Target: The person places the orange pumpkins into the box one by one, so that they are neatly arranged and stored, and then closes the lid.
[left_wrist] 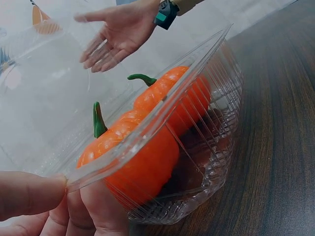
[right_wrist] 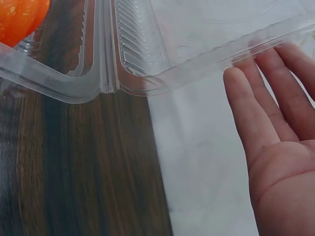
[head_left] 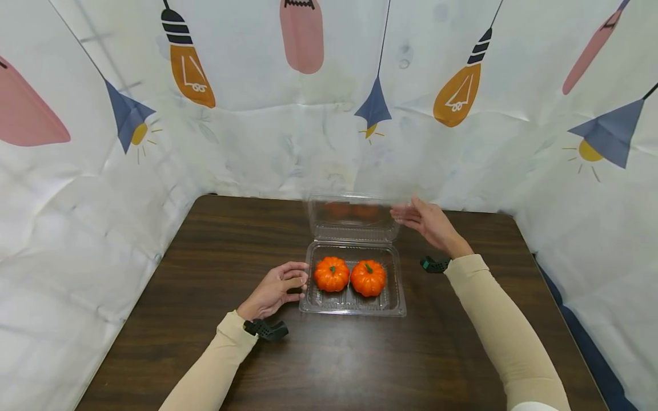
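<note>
A clear plastic clamshell container sits on the table with its lid raised on the far side. Two small orange pumpkins with green stems, one on the left and one on the right, lie side by side in its base. My left hand pinches the base's left rim between thumb and fingers, as the left wrist view shows. At the lid's right edge is my right hand, its fingers extended behind or against the clear plastic; firm contact is hard to tell.
The dark wooden table runs back to a white cloth printed with lamps and bulbs, which also hangs at both sides. Each wrist wears a black band, one on the left and one on the right.
</note>
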Tool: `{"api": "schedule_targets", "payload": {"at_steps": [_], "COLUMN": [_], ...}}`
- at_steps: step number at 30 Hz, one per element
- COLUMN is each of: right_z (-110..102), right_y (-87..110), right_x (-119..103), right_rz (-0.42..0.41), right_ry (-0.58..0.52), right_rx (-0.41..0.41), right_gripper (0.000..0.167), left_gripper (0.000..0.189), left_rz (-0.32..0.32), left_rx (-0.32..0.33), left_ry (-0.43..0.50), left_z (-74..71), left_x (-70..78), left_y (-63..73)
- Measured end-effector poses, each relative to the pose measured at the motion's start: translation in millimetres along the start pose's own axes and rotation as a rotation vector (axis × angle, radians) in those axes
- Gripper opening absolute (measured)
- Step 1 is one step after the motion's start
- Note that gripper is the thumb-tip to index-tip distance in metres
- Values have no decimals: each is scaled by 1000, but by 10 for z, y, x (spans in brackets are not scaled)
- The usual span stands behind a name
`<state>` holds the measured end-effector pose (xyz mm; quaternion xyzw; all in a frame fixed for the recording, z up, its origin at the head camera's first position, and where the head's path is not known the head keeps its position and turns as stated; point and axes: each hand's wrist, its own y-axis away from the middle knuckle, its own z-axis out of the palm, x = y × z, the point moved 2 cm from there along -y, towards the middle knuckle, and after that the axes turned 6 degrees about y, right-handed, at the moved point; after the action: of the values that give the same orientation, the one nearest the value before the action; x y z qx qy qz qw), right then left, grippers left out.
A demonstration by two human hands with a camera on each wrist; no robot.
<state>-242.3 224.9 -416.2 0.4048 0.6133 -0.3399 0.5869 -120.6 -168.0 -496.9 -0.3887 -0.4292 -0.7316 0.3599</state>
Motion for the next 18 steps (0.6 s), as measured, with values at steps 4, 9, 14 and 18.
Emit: {"api": "schedule_targets", "payload": {"at_steps": [4,9,14,18], "right_z": [3,4,6,1], "right_y": [62,134,178,228], "right_x": [-50,-109,-155,-187], "right_rz": [-26,-52,-22,34], "right_ry": [137,280,384,510], "right_rx": [-48,-88,-84,-45], "right_gripper": [86,74,68,69], "left_gripper": [53,53,52,51], "left_rz": [-1,-3,-13,-21], "left_rx": [-5,-7,-8,-6], "left_ry": [2,-3,-6,-5], "left_z": [3,1,2,6], "left_x": [2,7,12,20], "left_y": [1,0,-1,1]}}
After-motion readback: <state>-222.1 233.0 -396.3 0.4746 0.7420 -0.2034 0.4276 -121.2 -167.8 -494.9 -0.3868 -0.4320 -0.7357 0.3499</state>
